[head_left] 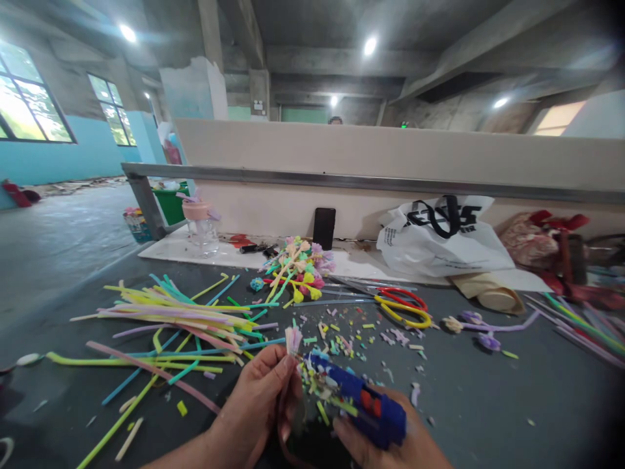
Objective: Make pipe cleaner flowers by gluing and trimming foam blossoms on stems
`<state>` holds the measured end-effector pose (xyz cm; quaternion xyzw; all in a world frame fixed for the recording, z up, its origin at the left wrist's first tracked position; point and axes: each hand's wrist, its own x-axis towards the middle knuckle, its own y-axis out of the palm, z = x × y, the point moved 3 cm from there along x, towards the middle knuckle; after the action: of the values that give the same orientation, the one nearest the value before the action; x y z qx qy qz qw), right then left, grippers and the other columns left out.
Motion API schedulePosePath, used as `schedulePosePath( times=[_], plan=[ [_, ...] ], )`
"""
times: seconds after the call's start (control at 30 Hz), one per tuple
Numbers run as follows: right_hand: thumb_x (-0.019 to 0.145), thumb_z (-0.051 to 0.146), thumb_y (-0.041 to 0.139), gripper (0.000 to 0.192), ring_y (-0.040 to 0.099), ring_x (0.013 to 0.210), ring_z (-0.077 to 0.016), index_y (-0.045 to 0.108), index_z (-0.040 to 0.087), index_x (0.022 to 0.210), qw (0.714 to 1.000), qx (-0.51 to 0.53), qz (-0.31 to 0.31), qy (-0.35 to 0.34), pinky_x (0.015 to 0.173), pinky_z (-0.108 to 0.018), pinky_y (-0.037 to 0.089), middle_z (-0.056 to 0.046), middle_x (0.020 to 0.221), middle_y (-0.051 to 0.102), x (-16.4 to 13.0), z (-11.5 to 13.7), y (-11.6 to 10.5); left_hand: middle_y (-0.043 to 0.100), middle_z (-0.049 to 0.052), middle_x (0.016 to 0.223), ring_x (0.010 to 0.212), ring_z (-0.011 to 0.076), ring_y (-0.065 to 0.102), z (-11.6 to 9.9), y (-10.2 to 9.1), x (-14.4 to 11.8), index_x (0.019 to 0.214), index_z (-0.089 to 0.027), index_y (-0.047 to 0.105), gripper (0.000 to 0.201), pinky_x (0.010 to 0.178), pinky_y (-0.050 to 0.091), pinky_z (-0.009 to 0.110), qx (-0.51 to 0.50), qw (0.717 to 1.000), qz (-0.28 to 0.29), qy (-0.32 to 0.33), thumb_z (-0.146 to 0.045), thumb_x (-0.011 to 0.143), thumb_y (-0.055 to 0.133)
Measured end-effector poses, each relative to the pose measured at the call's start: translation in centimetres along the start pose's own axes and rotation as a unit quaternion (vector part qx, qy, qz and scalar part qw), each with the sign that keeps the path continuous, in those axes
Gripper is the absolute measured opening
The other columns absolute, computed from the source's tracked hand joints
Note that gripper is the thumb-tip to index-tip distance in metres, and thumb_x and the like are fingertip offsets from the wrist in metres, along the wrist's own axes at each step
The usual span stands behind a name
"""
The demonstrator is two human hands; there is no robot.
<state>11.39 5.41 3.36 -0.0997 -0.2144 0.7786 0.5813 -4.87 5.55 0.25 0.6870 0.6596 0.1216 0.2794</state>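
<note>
Just frayed straw (293,340) above left hand (258,397)

Ceiling lamps (370,45) flare bright overhead and daylight enters through the windows (29,98) at left; the tabletop (488,391) is evenly lit, while corners darken and edges bend.

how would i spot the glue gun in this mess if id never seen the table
Start at the dark table strewn with straws, then drop to the bottom edge where two hands meet. The glue gun sits in the right hand: chunky, blue with red buttons, the only solid tool among thin pastel straws.
</note>
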Motion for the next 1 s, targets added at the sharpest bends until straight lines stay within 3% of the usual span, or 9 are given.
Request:
schedulePosePath(
  times=[0.13,0.23,0.43,0.57,0.7,0.83,1.0],
  plan=[
    [0.069,0.047,0.060,0.031,0.045,0.040,-0.0095,0.055,0.019,0.058,0.998,0.020,0.013,0.054,0.039,-0.019,0.040,0.004,0.042,0.047,0.0,-0.2,-0.1,0.052,-0.005,0.053,0.032,0.0028,0.036,-0.1,0.1,0.0,0.071,-0.017,0.046,0.026,0.025,0.029,0.011,-0.016,1.000,0.021,-0.007,-0.040,0.079,0.056],
    [0.069,0.053,0.057,0.035,0.044,0.038,-0.0097,0.053,0.019,0.061,0.993,0.054,-0.018,0.102,0.038,-0.020,0.040,0.005,0.039,0.044,0.1,-0.6,-0.4,0.052,-0.004,0.054,0.032,0.0022,0.034,-0.3,0.3,0.1,0.074,-0.016,0.048,0.022,0.025,0.029,0.011,-0.035,0.998,0.056,-0.014,-0.036,0.083,0.051],
    [0.068,0.051,0.061,0.036,0.046,0.038,-0.0098,0.054,0.016,0.069,0.989,0.097,-0.085,0.074,0.040,-0.021,0.041,0.004,0.043,0.047,1.0,-0.3,-1.4,0.053,-0.002,0.056,0.034,0.0034,0.036,0.0,0.4,-0.2,0.077,-0.016,0.050,0.019,0.027,0.029,0.012,-0.063,0.992,0.102,-0.047,-0.034,0.085,0.048],
    [0.066,0.053,0.061,0.038,0.044,0.034,-0.0069,0.055,0.016,0.073,0.991,0.076,-0.085,0.074,0.036,-0.020,0.037,0.002,0.053,0.054,1.3,0.8,-3.7,0.051,-0.003,0.056,0.035,0.0029,0.034,0.2,0.5,-0.5,0.077,-0.016,0.051,0.019,0.028,0.024,0.012,-0.066,0.988,0.121,-0.067,-0.033,0.086,0.047],
    [0.063,0.053,0.063,0.038,0.044,0.036,-0.0092,0.060,0.016,0.071,0.989,-0.019,-0.101,0.108,0.037,-0.021,0.037,0.003,0.046,0.051,-0.2,1.1,-7.9,0.049,-0.004,0.055,0.034,0.0019,0.030,0.3,0.5,-0.9,0.077,-0.016,0.052,0.019,0.029,0.015,0.013,-0.058,0.986,0.126,-0.097,-0.034,0.083,0.052],
    [0.063,0.049,0.063,0.039,0.056,0.057,-0.0168,0.062,0.015,0.082,0.971,-0.142,-0.147,0.124,0.050,-0.026,0.044,-0.002,0.065,0.063,-3.0,-1.1,-12.4,0.047,-0.005,0.055,0.036,0.0006,0.031,0.3,0.3,-1.2,0.077,-0.016,0.052,0.020,0.034,0.016,0.013,-0.055,0.987,0.107,-0.109,-0.035,0.079,0.058],
    [0.067,0.043,0.061,0.039,0.060,0.073,-0.0233,0.058,0.015,0.093,0.913,-0.351,-0.148,0.148,0.065,-0.032,0.044,-0.008,0.081,0.065,-6.3,-5.4,-16.2,0.049,-0.005,0.059,0.040,0.0002,0.033,0.8,-0.1,-1.5,0.079,-0.016,0.054,0.017,0.037,0.022,0.012,-0.063,0.985,0.104,-0.125,-0.032,0.079,0.060]
  ],
)
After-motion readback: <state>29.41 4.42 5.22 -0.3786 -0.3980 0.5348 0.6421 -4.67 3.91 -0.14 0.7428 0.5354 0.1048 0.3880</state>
